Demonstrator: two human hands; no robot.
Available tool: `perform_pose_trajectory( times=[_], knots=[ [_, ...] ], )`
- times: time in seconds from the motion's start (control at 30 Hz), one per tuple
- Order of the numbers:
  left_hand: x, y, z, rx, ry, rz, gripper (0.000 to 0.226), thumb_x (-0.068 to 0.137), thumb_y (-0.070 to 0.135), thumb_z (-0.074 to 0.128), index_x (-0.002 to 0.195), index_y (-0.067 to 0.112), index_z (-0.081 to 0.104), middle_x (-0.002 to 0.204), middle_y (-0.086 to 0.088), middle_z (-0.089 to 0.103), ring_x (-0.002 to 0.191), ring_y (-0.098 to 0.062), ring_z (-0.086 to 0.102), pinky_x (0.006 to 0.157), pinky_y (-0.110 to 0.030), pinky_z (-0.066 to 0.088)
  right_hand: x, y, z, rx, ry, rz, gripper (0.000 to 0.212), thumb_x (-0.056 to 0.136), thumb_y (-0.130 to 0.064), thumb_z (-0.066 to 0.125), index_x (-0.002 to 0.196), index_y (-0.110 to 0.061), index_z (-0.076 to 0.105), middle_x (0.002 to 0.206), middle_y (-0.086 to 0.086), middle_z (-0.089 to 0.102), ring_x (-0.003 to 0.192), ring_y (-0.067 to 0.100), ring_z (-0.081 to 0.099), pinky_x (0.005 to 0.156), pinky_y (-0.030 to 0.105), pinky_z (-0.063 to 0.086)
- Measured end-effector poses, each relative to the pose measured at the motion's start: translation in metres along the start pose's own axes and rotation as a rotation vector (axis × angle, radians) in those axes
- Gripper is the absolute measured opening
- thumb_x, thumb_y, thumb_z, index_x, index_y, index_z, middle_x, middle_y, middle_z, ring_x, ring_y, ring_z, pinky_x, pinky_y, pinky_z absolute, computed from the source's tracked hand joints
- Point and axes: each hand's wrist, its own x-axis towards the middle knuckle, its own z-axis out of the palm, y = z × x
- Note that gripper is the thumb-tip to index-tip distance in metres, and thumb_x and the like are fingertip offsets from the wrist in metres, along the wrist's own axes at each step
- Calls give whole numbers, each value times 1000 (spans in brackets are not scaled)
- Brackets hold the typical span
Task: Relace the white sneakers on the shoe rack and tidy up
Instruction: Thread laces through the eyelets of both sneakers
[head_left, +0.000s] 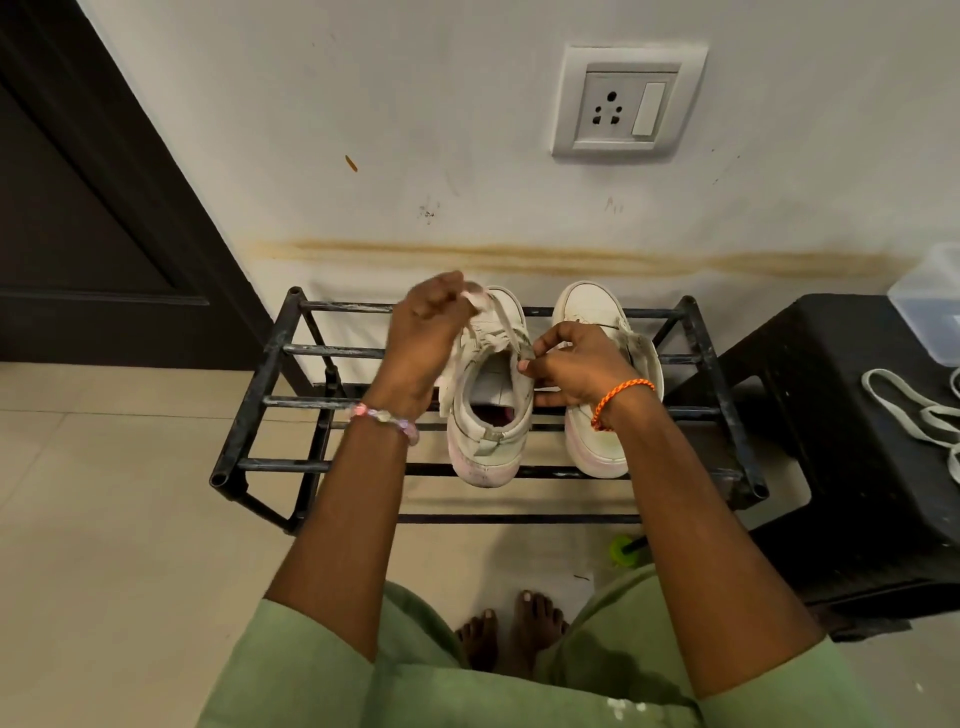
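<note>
Two white sneakers are sitting side by side on the black shoe rack (291, 351). Left sneaker (491, 415) is being worked on: the left hand (426, 332), at ten o'clock from its opening, is pinching the lace (480, 301), while the right hand (576, 369), at three o'clock, is pinching the collar. Right sneaker (592, 312) is standing just beside. Another loose lace (914, 410) is lying on the black stool (831, 415), well off at three o'clock.

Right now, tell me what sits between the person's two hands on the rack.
In the head view, the left sneaker sits between the left hand and the right hand, its open mouth and lace spanning the gap.
</note>
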Motion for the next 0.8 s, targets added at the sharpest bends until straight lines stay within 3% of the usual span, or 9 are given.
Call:
perform_pose_trajectory(
  times=[0.13, 0.2, 0.27, 0.3, 0.33, 0.43, 0.53, 0.67, 0.8],
  knots=[
    [0, 18, -18, -482, -9, -51, 19, 92, 4, 47, 81, 15, 57, 95, -2, 70, 99, -18, 63, 82, -23, 46, -1, 0, 0, 19, -6, -2, 22, 80, 3, 68, 79, -12, 52, 96, 15, 63, 84, 25, 66, 68, 40, 58],
    [-4, 18, -17, -498, -3, -110, 25, 90, -4, 34, 78, 12, 48, 71, -4, 65, 76, -21, 67, 73, -26, 51, -1, 0, 0, 22, -1, -4, 22, 80, 3, 69, 79, -12, 53, 98, 15, 63, 85, 25, 66, 67, 39, 58],
    [-4, 14, -13, -152, 34, -120, 30, 84, -8, 29, 78, 12, 50, 59, 0, 52, 55, -14, 54, 60, -25, 44, -1, 0, 0, 22, -2, -3, 23, 80, 3, 69, 79, -12, 52, 98, 14, 63, 84, 24, 65, 65, 38, 58],
    [-4, 10, -10, 79, 18, -94, 32, 83, -7, 30, 77, 14, 53, 61, 0, 50, 56, -14, 48, 58, -25, 40, -1, 0, 0, 16, -1, -5, 23, 80, 3, 69, 79, -13, 52, 98, 14, 63, 84, 24, 65, 64, 37, 58],
    [-4, 6, -7, 275, -33, -57, 33, 84, -2, 32, 76, 16, 58, 66, 0, 52, 63, -16, 48, 61, -26, 40, -1, 0, 0, 7, 1, -8, 22, 80, 3, 69, 79, -13, 53, 98, 14, 64, 84, 24, 65, 64, 36, 58],
    [-12, -5, 6, 670, -181, -5, 24, 89, 31, 43, 85, 24, 66, 94, 2, 62, 96, -20, 54, 90, -38, 36, 0, 1, 1, -3, 11, -8, 22, 79, 1, 70, 78, -13, 53, 96, 16, 63, 84, 26, 66, 66, 38, 58],
    [-14, -9, 13, 1001, -157, 140, 25, 89, 41, 57, 102, 23, 69, 105, 1, 64, 106, -20, 54, 93, -37, 25, 0, 0, 1, 2, 11, -1, 20, 80, 2, 68, 78, -12, 54, 97, 18, 63, 86, 27, 66, 67, 39, 58],
    [-9, -15, 11, 993, -115, 185, 28, 88, 38, 62, 111, 22, 69, 111, -1, 58, 111, -20, 51, 92, -35, 24, -3, 0, 0, 7, 3, -3, 21, 81, 3, 68, 79, -12, 53, 102, 19, 64, 88, 25, 66, 65, 37, 58],
    [-8, -16, 10, 723, -88, 139, 13, 81, 37, 71, 91, 30, 74, 97, 6, 60, 102, -17, 57, 96, -45, 40, -3, -1, 0, 3, 4, -3, 21, 81, 3, 67, 78, -12, 53, 98, 17, 64, 82, 24, 65, 64, 36, 58]
  ],
)
